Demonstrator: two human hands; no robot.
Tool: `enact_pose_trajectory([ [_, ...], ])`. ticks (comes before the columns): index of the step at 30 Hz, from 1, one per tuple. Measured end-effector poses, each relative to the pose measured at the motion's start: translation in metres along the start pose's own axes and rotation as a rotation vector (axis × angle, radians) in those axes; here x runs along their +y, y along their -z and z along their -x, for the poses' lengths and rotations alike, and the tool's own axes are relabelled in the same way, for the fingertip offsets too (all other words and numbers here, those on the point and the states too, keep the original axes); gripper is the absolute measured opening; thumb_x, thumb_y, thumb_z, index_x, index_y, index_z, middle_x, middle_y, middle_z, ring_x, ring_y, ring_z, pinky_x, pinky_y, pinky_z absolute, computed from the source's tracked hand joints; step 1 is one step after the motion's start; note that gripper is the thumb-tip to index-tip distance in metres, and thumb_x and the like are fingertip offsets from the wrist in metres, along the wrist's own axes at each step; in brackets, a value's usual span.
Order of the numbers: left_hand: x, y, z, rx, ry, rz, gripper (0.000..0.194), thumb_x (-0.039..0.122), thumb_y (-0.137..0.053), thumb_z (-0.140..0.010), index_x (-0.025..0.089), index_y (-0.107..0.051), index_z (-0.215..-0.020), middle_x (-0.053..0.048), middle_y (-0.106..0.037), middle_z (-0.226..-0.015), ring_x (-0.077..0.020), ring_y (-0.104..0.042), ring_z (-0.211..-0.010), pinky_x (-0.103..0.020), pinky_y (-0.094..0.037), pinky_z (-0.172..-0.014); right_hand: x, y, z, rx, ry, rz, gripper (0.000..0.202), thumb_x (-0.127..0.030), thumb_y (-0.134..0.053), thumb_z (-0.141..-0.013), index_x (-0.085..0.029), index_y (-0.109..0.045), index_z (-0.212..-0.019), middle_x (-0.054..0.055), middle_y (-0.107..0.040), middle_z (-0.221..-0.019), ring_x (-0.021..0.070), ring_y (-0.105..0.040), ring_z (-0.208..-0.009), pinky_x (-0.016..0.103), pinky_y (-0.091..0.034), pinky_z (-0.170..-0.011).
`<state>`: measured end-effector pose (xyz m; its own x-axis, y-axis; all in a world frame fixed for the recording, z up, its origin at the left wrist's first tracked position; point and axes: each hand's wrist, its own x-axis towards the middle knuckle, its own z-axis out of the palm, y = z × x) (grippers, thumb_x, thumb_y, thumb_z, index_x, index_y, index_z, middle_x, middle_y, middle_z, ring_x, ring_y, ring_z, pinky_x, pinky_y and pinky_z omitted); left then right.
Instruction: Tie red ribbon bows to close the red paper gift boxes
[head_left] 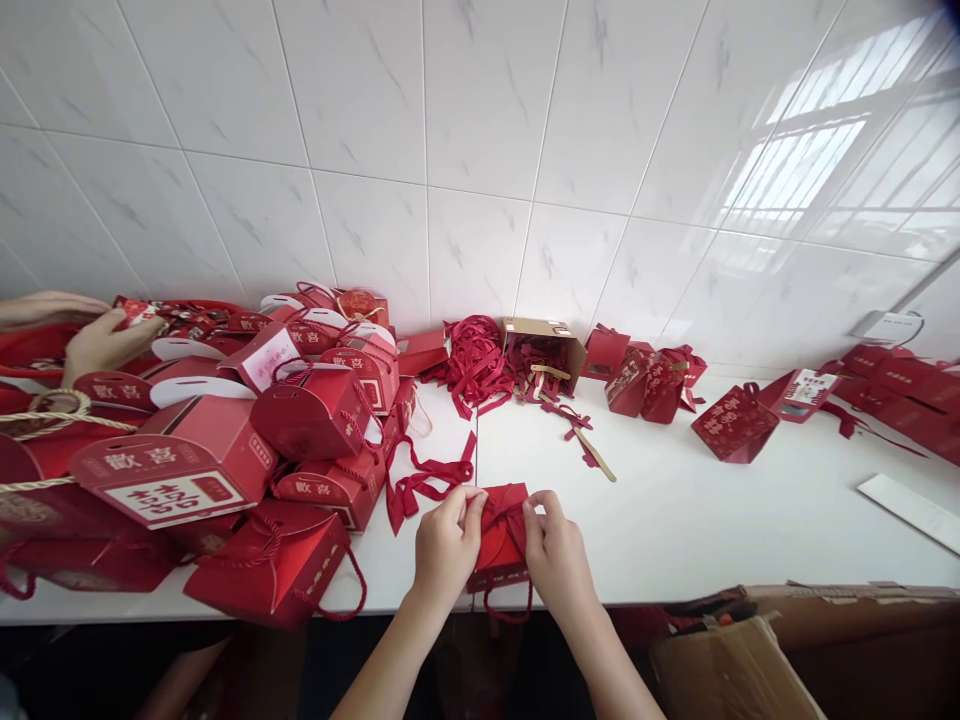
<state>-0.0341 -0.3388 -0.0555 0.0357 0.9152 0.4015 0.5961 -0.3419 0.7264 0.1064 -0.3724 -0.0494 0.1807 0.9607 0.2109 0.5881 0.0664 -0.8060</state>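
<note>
A small red gift box [496, 550] sits at the table's front edge between my hands. Across its top runs a dark red ribbon [504, 513], gathered in a knot or bow at the middle. My left hand [450, 540] pinches the ribbon on the left side, thumb against fingers. On the right side, my right hand [555, 545] pinches it likewise. A red cord handle [508, 616] hangs from the box's front over the edge. Just behind my left hand lie loose red ribbon strips [427, 478].
A heap of red gift boxes [202, 450] fills the left, where another person's hands [105, 335] hold a packet. Behind are a ribbon pile [478, 362] and a carton of trimmings [546, 350]. Red bags [735, 422] stand right; a cardboard box [750, 660] is lower right.
</note>
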Motion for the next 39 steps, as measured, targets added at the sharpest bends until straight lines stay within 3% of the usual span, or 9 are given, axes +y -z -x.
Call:
enact_pose_trajectory([
  [5,0.001,0.005,-0.003,-0.043,-0.028,0.024,0.028,0.039,-0.046,-0.089,0.018,-0.064,-0.087,0.005,-0.044,-0.048,-0.0119,-0.045,-0.044,-0.023,-0.035,-0.047,-0.002,0.006,0.001,0.009,0.073,-0.050,0.019,-0.037,-0.035,-0.093,-0.023,-0.043,-0.082,-0.004,-0.047,-0.057,0.0131,-0.039,-0.045,0.025,-0.030,-0.045],
  [8,0.003,0.008,-0.006,-0.027,-0.083,0.072,0.023,0.035,-0.048,-0.088,0.019,-0.064,-0.088,-0.001,-0.060,-0.069,-0.0147,-0.057,-0.065,-0.025,-0.045,-0.063,-0.003,0.009,0.000,0.068,0.136,-0.056,0.020,-0.033,-0.039,-0.091,-0.021,-0.047,-0.078,0.002,-0.055,-0.075,0.0151,-0.049,-0.061,0.027,-0.039,-0.056],
  [12,0.002,0.008,-0.008,0.000,-0.131,0.092,0.017,0.030,-0.049,-0.088,0.019,-0.061,-0.082,-0.004,-0.061,-0.084,-0.0179,-0.058,-0.084,-0.029,-0.047,-0.076,-0.003,0.009,-0.002,0.093,0.146,-0.091,0.020,-0.030,-0.040,-0.091,-0.020,-0.048,-0.077,0.004,-0.055,-0.080,0.0184,-0.053,-0.076,0.030,-0.042,-0.064],
  [17,0.000,0.004,-0.008,0.021,-0.138,0.077,0.015,0.028,-0.048,-0.089,0.019,-0.058,-0.081,-0.004,-0.059,-0.082,-0.0181,-0.057,-0.082,-0.031,-0.047,-0.074,-0.001,0.007,-0.003,0.081,0.080,-0.135,0.020,-0.030,-0.037,-0.092,-0.021,-0.047,-0.078,0.002,-0.054,-0.076,0.0173,-0.051,-0.070,0.030,-0.042,-0.064],
  [39,-0.002,0.001,0.000,0.067,-0.104,0.029,0.016,0.026,-0.040,-0.091,0.021,-0.051,-0.081,-0.003,-0.056,-0.080,-0.0170,-0.057,-0.073,-0.027,-0.047,-0.063,0.009,0.003,0.001,0.148,0.076,-0.081,0.018,-0.030,-0.038,-0.092,-0.021,-0.045,-0.078,0.001,-0.049,-0.075,0.0156,-0.044,-0.063,0.029,-0.039,-0.060],
])
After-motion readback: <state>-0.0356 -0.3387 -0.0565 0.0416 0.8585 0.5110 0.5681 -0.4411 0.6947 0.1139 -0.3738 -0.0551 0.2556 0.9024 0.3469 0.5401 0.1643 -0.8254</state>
